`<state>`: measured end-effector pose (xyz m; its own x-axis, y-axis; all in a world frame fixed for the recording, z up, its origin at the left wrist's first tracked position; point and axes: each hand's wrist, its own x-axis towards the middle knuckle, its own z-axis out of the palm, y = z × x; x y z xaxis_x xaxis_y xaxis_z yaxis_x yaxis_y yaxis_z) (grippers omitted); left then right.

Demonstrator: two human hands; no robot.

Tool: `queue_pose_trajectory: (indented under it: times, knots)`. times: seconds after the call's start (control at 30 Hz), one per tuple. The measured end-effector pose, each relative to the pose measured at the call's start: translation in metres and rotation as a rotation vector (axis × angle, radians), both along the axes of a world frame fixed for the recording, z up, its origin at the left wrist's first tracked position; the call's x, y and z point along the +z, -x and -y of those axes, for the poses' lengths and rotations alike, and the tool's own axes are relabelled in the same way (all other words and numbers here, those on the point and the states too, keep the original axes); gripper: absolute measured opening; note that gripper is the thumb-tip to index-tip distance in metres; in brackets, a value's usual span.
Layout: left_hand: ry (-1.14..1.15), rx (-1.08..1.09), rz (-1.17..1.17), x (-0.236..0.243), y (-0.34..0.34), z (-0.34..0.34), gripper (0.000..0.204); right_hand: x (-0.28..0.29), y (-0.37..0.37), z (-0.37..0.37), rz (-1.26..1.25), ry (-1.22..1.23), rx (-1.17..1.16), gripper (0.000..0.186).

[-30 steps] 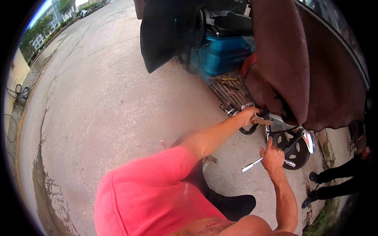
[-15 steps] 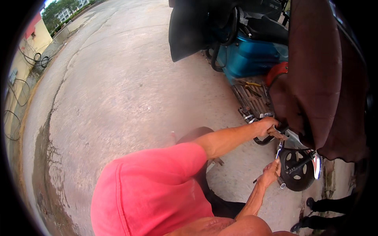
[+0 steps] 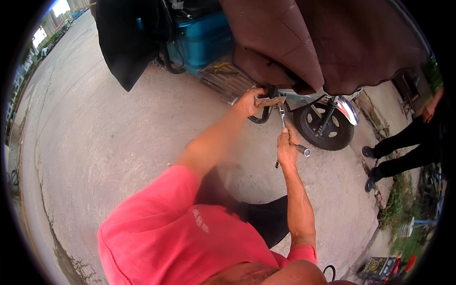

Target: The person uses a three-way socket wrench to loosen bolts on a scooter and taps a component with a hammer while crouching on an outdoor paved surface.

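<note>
My left hand [image 3: 250,101] is closed around one end of a flat brown, wood-like piece [image 3: 271,101], beside the black curved bar [image 3: 259,118] of a three-wheeled or scooter-type vehicle. Just to the right and nearer, my right hand [image 3: 287,148] grips a shiny socket wrench [image 3: 283,118]. The wrench's upper end meets or overlaps the brown piece; whether it touches I cannot tell. A metal tube with a round socket end [image 3: 305,151] sticks out on the right of the same hand. Close by stands the front wheel [image 3: 327,128], black with a spoked rim.
Brown cover cloth [image 3: 289,42] hangs over the vehicle, above my hands. Yellow-handled pliers [image 3: 228,69] lie on its slatted footboard [image 3: 223,80]. Behind is a blue body panel [image 3: 202,42]. A person in black trousers [image 3: 403,142] stands at the right. A dark box [image 3: 377,268] sits lower right.
My view has swung to the right, so vehicle and hands appear further left and higher. Both hands keep their hold. More of the person at the right has come into view.
</note>
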<state>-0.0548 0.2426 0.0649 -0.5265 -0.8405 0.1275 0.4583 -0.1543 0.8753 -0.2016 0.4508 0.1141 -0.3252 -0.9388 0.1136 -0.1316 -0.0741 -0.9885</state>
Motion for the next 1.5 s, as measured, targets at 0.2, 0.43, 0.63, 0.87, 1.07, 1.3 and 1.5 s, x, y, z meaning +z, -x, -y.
queue_pose_trajectory:
  times: [0.2,0.43,0.63,0.87,1.07,1.3,1.5]
  knots:
    - [-0.698,-0.022,-0.331,0.035,0.022,-0.013,0.041,0.004,0.009,-0.010,0.157,-0.015,0.032,0.039]
    - [-0.686,0.023,-0.304,0.042,0.013,-0.020,0.040,0.023,0.004,-0.017,0.014,-0.080,0.098,0.041]
    - [-0.655,0.066,-0.193,0.030,0.019,-0.011,0.036,0.021,0.010,-0.016,-0.170,-0.082,0.084,0.042]
    - [-0.526,-0.205,-0.253,-0.005,0.009,0.015,0.025,0.026,0.033,-0.007,-0.503,0.061,0.136,0.039]
    - [-0.147,-0.100,-0.085,-0.031,0.004,0.037,0.034,0.039,0.039,-0.002,-0.258,-0.061,0.282,0.041]
    - [-0.597,-0.235,-0.256,-0.040,0.041,0.032,0.036,0.029,0.035,-0.024,-0.642,0.028,0.117,0.040]
    - [0.361,-0.183,0.177,-0.115,-0.002,0.113,0.043,0.033,0.022,-0.007,-0.643,0.189,0.236,0.032]
